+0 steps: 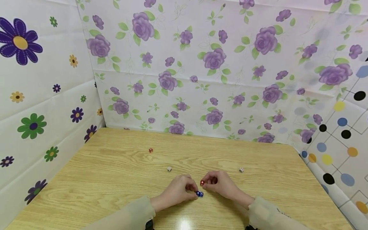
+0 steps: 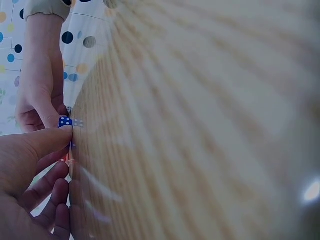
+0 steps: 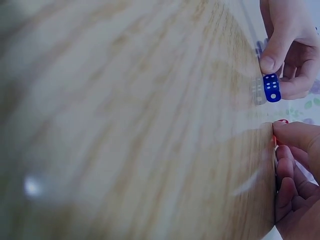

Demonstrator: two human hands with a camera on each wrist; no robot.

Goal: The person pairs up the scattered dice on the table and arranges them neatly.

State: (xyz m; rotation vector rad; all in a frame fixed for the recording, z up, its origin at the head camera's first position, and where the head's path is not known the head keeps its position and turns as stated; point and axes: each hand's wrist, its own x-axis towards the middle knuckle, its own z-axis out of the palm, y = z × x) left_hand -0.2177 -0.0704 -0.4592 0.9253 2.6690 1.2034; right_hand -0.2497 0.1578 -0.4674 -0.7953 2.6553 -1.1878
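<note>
Both hands are pinching, close together low over the wood-grain table (image 1: 115,179). Left hand (image 1: 180,189): thumb and index finger nearly closed on the blue dice (image 1: 201,194), a pair standing side by side, faces flush as far as I can see. Grip is at the left one; can't tell if the fingertips also reach the right one. Right hand (image 1: 220,184): thumb and index finger pinch a red die (image 1: 202,183), other fingers curled in behind. Red sits just beyond the blue pair, apart from it; can't tell if it touches the tabletop. Blue dice: glossy, white pips, one large single pip on the left die, several small ones on the right. Red die: one pale pip up top, sides mostly hidden by fingers. Three loose dice farther out: a white die (image 1: 169,169) beyond the left hand, a second white die (image 1: 241,170) beyond and right of the right hand, another red die (image 1: 150,150) toward the back left. Beige sleeves (image 1: 135,210) on both arms. Rose-print sheet (image 1: 189,99) behind the table.
</note>
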